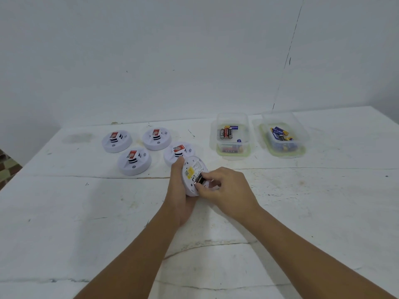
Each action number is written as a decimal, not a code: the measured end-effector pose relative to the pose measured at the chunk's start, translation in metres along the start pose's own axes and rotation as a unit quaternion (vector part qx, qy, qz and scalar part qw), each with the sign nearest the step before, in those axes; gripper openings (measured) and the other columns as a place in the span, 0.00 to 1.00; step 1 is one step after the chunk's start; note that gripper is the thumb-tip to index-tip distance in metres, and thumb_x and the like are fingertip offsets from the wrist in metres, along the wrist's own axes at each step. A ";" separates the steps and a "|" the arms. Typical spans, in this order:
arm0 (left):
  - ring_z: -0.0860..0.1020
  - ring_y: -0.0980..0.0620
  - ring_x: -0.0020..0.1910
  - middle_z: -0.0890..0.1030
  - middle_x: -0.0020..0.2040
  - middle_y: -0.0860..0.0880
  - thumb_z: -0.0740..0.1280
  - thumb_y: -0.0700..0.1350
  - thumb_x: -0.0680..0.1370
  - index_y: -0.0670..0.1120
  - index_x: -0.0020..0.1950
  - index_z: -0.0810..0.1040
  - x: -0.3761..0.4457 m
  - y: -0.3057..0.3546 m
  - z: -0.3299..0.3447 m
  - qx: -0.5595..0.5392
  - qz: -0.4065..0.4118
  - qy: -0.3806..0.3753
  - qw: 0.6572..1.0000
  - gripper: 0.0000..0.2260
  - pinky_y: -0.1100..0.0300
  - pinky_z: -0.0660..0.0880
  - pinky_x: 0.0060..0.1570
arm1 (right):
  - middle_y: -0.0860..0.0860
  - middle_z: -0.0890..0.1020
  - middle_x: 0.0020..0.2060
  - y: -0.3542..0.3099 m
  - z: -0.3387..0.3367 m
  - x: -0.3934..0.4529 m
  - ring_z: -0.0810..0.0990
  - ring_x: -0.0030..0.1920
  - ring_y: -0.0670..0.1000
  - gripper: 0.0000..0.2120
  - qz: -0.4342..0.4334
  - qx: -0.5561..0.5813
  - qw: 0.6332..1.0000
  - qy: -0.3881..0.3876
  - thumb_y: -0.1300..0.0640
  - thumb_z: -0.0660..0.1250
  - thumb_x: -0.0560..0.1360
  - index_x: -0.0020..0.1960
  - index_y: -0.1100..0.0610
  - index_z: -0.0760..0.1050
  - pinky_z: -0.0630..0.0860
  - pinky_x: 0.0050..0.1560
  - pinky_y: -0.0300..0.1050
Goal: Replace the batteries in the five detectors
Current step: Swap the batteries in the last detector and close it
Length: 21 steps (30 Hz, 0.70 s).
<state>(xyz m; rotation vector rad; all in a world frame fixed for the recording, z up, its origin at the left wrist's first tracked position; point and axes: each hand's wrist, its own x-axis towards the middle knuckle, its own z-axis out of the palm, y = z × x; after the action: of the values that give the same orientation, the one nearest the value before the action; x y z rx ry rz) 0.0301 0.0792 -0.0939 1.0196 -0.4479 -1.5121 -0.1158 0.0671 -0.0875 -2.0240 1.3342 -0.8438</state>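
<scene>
Held detector (192, 169): white disc, tipped on edge above the surface (86, 212), back side facing the camera. Yellow label on the back; its print is too small to read. Battery bay is open, with a dark battery (199, 179) seated in it.

Left hand (180, 197): grip closed around the detector's rim from below and left, thumb up along the edge, forearm angled in from the lower left.

Right hand (228, 188): fingers curled, fingertips pinching at the battery in the bay; forearm enters from the lower right.

Four other detectors (133, 160) lie face up on the surface just beyond and left of the held detector, each bearing a red sticker (text unreadable) and black vent slots.

Right of the held detector and farther back stand two clear containers: the nearer container (233, 137) holds black-and-red batteries, the farther container (282, 137) holds blue-and-yellow ones. Brand names not legible.
</scene>
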 end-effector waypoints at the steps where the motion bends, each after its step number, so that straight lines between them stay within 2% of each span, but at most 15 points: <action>1: 0.87 0.45 0.50 0.87 0.51 0.42 0.62 0.64 0.80 0.43 0.67 0.79 0.001 0.000 0.000 0.007 0.005 -0.004 1.000 0.28 0.50 0.81 0.52 | 0.47 0.83 0.40 -0.002 -0.001 0.003 0.81 0.44 0.46 0.24 0.001 -0.039 0.999 -0.012 0.32 0.64 0.68 0.50 0.48 0.86 0.79 0.47 0.51; 3: 0.87 0.46 0.48 0.87 0.49 0.43 0.60 0.63 0.82 0.43 0.63 0.81 0.002 0.001 0.000 0.014 0.009 -0.016 1.000 0.25 0.51 0.81 0.52 | 0.51 0.82 0.37 -0.007 -0.003 0.009 0.81 0.41 0.50 0.25 0.010 -0.074 0.997 -0.030 0.33 0.63 0.66 0.44 0.53 0.83 0.79 0.43 0.53; 5: 0.86 0.46 0.49 0.86 0.50 0.42 0.59 0.62 0.83 0.43 0.62 0.81 0.002 0.002 -0.001 0.018 0.011 -0.023 1.000 0.25 0.52 0.80 0.51 | 0.52 0.83 0.37 -0.010 -0.004 0.012 0.81 0.41 0.52 0.25 0.008 -0.074 0.997 -0.033 0.35 0.64 0.65 0.43 0.56 0.82 0.80 0.41 0.54; 9: 0.85 0.44 0.52 0.86 0.52 0.41 0.60 0.63 0.83 0.42 0.63 0.81 0.003 0.003 -0.003 0.012 0.003 -0.011 1.000 0.26 0.50 0.80 0.54 | 0.44 0.86 0.42 -0.007 -0.011 0.010 0.83 0.43 0.44 0.12 0.024 0.009 0.999 -0.040 0.44 0.75 0.70 0.48 0.50 0.85 0.81 0.48 0.49; 10: 0.85 0.43 0.53 0.86 0.53 0.41 0.60 0.64 0.82 0.42 0.64 0.81 0.004 0.003 -0.003 0.014 0.003 -0.010 1.000 0.27 0.49 0.80 0.55 | 0.43 0.85 0.43 -0.006 -0.012 0.007 0.82 0.43 0.43 0.11 0.015 0.017 0.999 -0.036 0.44 0.75 0.71 0.51 0.48 0.83 0.81 0.48 0.48; 13: 0.84 0.45 0.51 0.85 0.51 0.42 0.60 0.64 0.82 0.43 0.61 0.82 0.002 0.002 -0.003 -0.004 0.003 -0.019 1.000 0.26 0.50 0.79 0.54 | 0.43 0.78 0.50 -0.002 0.000 -0.006 0.80 0.45 0.43 0.16 -0.065 -0.021 0.997 -0.019 0.42 0.66 0.75 0.60 0.45 0.78 0.79 0.49 0.47; 16: 0.83 0.47 0.49 0.84 0.49 0.44 0.61 0.64 0.81 0.45 0.60 0.83 0.001 0.003 -0.006 -0.041 -0.008 -0.025 0.999 0.24 0.52 0.79 0.52 | 0.45 0.78 0.54 0.007 0.015 -0.014 0.80 0.48 0.44 0.20 -0.137 -0.033 0.990 -0.011 0.43 0.62 0.80 0.69 0.47 0.78 0.80 0.48 0.45; 21: 0.83 0.49 0.46 0.83 0.47 0.44 0.59 0.63 0.83 0.44 0.59 0.83 0.003 0.004 -0.005 -0.041 -0.002 -0.033 0.999 0.24 0.58 0.80 0.44 | 0.47 0.76 0.52 0.015 0.008 -0.010 0.79 0.48 0.45 0.14 -0.206 -0.038 0.977 0.042 0.48 0.64 0.83 0.64 0.51 0.82 0.80 0.48 0.44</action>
<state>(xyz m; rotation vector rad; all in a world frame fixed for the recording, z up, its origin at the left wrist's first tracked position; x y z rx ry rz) 0.0370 0.0772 -0.0945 0.9100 -0.4259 -1.5588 -0.1213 0.0726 -0.1055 -2.3941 1.0141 -1.0801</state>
